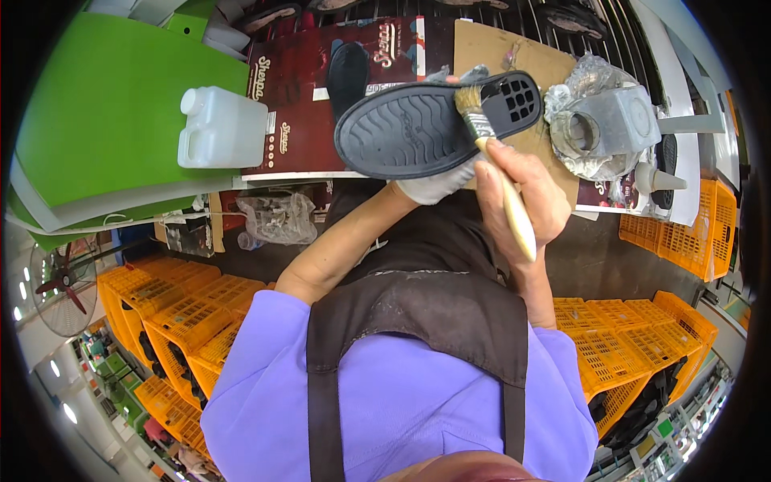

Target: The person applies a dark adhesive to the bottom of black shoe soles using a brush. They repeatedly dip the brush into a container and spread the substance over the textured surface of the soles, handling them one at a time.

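Gripping a pale wooden-handled paintbrush point(502, 173), the right hand point(522, 201) has its fingers closed round the smooth handle, the tan bristles touching the heel end of 1 dark grey rubber shoe sole point(434, 120). That sole is held up over the table edge, tread facing the camera: wavy ridges run along most of it and a grid of square holes marks the heel. The left hand point(438, 186), in a white fabric glove, supports the sole from underneath; its fingers are mostly hidden behind the sole, so their exact grip cannot be told, though gloved fingertips show above the sole's upper edge. Nearest the camera are a lilac short-sleeved shirt point(393, 402) and a dark, stained apron point(418, 313) with 2 straps.

Beyond the hands, 1 translucent white plastic jug point(221, 128) with a round cap stands on the left of the bench, beside a dark red printed cardboard sheet point(293, 88) bearing cream lettering. On it lies 1 black insole point(347, 74), flat and oval. To the right, a plain brown cardboard panel point(498, 52) lies behind the sole, and 1 grey square can point(614, 120) with a round opening rests on crinkled clear plastic. A bright green curved board point(112, 112) fills the far left. Below the bench, many orange latticed plastic crates point(189, 317) are stacked on both sides.
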### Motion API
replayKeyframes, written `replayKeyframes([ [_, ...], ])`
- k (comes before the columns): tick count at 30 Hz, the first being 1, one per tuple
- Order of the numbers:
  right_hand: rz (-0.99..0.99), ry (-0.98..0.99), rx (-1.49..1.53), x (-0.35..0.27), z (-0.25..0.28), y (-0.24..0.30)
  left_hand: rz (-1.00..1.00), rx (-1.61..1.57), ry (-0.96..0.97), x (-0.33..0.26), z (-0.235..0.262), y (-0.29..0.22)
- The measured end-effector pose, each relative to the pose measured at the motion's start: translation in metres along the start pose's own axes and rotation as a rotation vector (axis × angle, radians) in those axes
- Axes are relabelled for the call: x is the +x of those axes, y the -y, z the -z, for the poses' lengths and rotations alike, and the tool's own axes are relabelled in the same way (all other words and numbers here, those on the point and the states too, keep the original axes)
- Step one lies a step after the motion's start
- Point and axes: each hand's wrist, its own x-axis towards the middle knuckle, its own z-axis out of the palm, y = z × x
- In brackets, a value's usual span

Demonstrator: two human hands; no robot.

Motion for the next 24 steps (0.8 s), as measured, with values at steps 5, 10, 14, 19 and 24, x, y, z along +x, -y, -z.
replayKeyframes([
  [5, -0.013, -0.015, -0.003, -0.003, -0.006, -0.002, 0.183, -0.2, -0.017, -0.005, -0.003, 0.009],
  [10, 0.044, -0.028, 0.02, -0.005, -0.013, -0.004, 0.383, -0.374, -0.083, -0.005, -0.006, 0.015],
  [14, -0.005, -0.005, 0.027, -0.007, -0.014, -0.001, 0.35, -0.378, -0.053, -0.01, -0.005, 0.026],
  [19, -0.038, 0.017, 0.061, -0.009, -0.015, 0.003, 0.325, -0.695, -0.017, -0.009, -0.005, 0.02],
  [24, -0.079, 0.066, 0.14, -0.013, -0.017, 0.006, 0.422, -0.739, 0.022, -0.012, -0.004, 0.025],
])
